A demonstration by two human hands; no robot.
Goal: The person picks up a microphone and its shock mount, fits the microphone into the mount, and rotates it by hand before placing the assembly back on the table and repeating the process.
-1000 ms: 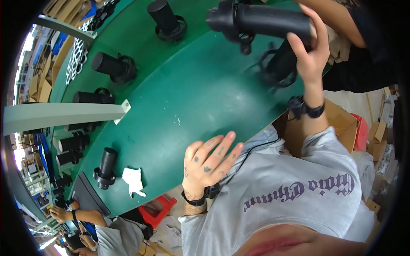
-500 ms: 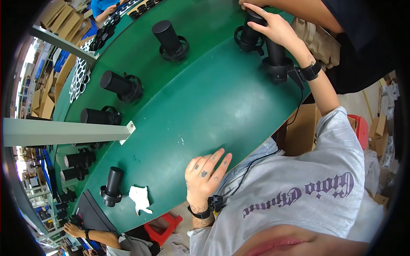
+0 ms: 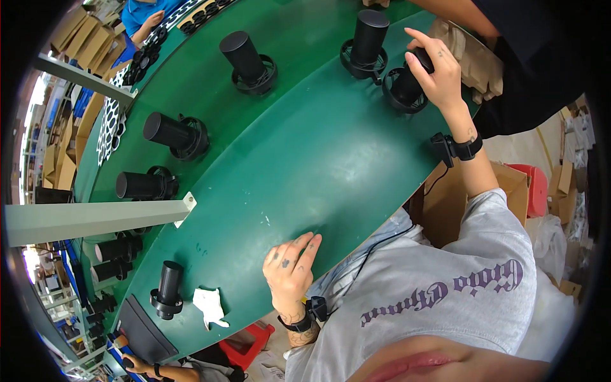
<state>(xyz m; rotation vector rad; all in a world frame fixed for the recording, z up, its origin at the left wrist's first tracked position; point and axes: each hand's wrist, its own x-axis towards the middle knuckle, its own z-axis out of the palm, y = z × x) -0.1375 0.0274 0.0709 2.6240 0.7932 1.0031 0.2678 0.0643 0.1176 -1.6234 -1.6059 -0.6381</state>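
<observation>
Green surface point(image 3: 254, 229): flat black mat point(image 3: 143, 328), ring-based black cylinder point(image 3: 170, 283), white cloth point(image 3: 209, 305) near left edge; two more cylinders point(image 3: 406, 83) near right edge.

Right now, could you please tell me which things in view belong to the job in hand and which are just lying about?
Seem to belong:
- black cylinder with ring mount, at the right hand
- matching cylinder beside it

Seem to be lying about:
- crumpled white cloth
- flat black pad, at the table's near left end
</observation>
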